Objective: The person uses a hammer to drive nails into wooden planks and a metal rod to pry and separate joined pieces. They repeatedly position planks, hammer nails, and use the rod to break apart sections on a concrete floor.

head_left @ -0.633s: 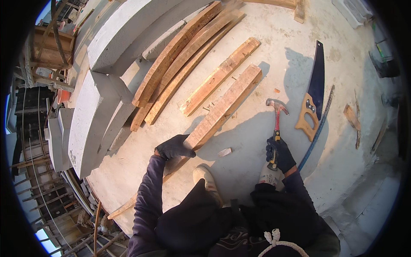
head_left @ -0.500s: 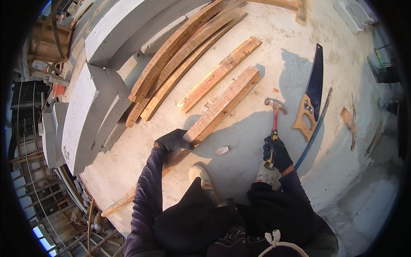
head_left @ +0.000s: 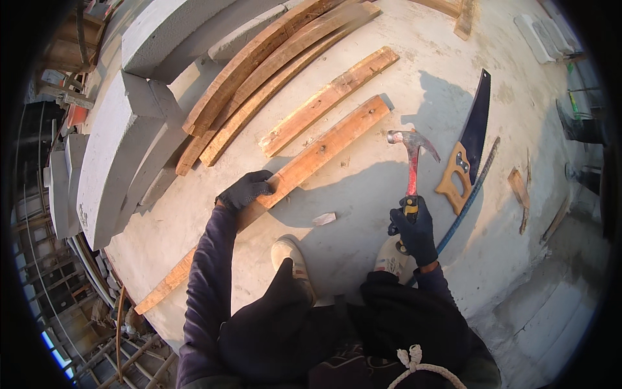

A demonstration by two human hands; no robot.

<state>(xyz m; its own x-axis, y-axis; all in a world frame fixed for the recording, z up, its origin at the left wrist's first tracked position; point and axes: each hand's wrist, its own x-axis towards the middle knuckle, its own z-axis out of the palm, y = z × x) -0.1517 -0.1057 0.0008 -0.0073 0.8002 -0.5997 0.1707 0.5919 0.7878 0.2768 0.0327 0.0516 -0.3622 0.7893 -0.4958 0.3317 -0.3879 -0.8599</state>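
Crouching on the slab (head_left: 363, 194), the left hand (head_left: 245, 190) is pinning the long plank (head_left: 304, 165) with fingers clamped on its edge while the right hand (head_left: 414, 227), fist closed around the hammer (head_left: 412, 162), is likely readying a strike needing careful aim at 1 nail.

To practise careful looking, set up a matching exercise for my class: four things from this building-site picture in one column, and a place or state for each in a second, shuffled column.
Things:
1. claw hammer
2. long plank
3. handsaw
4. white scrap

Places or states:
A. lying on the concrete past the hammer, gripped by nobody
B. lying loose on the concrete between the two hands
C. gripped by the right hand, head raised
D. under the left hand, flat on the concrete

Pairs: 1-C, 2-D, 3-A, 4-B
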